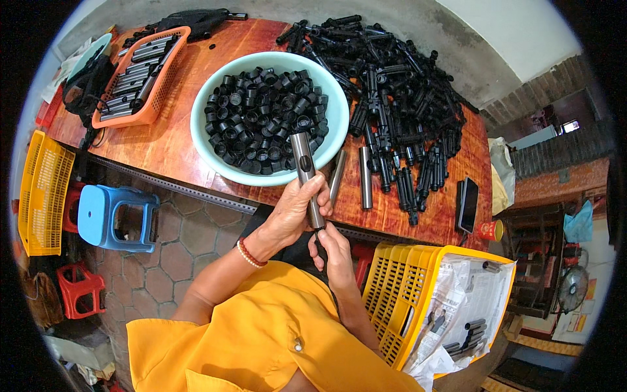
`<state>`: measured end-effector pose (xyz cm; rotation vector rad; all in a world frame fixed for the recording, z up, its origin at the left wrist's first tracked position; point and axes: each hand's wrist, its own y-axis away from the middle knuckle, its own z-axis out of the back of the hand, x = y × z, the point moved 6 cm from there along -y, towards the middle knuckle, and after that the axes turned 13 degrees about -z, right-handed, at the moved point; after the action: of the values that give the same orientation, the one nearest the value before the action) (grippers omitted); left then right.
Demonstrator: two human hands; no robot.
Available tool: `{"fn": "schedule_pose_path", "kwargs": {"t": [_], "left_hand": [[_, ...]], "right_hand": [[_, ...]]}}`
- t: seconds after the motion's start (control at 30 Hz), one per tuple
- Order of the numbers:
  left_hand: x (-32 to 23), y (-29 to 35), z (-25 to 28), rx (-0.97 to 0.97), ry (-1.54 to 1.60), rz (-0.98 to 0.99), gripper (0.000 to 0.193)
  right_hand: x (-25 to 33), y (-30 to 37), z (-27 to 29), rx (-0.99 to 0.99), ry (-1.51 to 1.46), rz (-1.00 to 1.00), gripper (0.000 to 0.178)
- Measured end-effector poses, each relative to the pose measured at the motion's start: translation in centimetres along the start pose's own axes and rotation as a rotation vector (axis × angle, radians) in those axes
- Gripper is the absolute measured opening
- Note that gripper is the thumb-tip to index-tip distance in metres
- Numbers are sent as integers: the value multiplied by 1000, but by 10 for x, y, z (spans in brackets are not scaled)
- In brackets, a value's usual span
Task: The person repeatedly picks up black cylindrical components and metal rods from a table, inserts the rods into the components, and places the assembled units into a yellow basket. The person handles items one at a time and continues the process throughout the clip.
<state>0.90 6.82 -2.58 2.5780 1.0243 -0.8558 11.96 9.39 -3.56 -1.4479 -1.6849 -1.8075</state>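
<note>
My left hand is wrapped around a shiny metal tube with an oval cut-out in its side. The tube tilts up over the front rim of a pale green basin heaped with small black plastic caps. Below the tube, my right hand is closed with its fingers curled against the lower end. A bit of black shows there, but the fingers mostly hide it. Two more metal tubes, one leaning by my left fingers and another tube farther right, lie on the wooden table.
Black tubular plastic parts form a big pile at the back right. An orange basket of metal tubes stands far left. A phone and red tin sit near the right edge. A yellow crate lined with newspaper holds tubes beside me.
</note>
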Motion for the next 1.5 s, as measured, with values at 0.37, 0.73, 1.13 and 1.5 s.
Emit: {"fn": "schedule_pose_path", "kwargs": {"t": [0.37,0.73,1.13,1.5], "left_hand": [[3,4,3,-34,-36,11,26],[9,7,3,-55,-12,-24,26],[8,9,1,-52,-6,-59,26],[-25,-4,-2,69,285,-60,45]], "right_hand": [[2,-1,1,-40,80,18,32],[1,-3,5,-181,155,77,30],[8,-1,6,-249,207,90,29],[27,1,3,-91,204,194,34]]}}
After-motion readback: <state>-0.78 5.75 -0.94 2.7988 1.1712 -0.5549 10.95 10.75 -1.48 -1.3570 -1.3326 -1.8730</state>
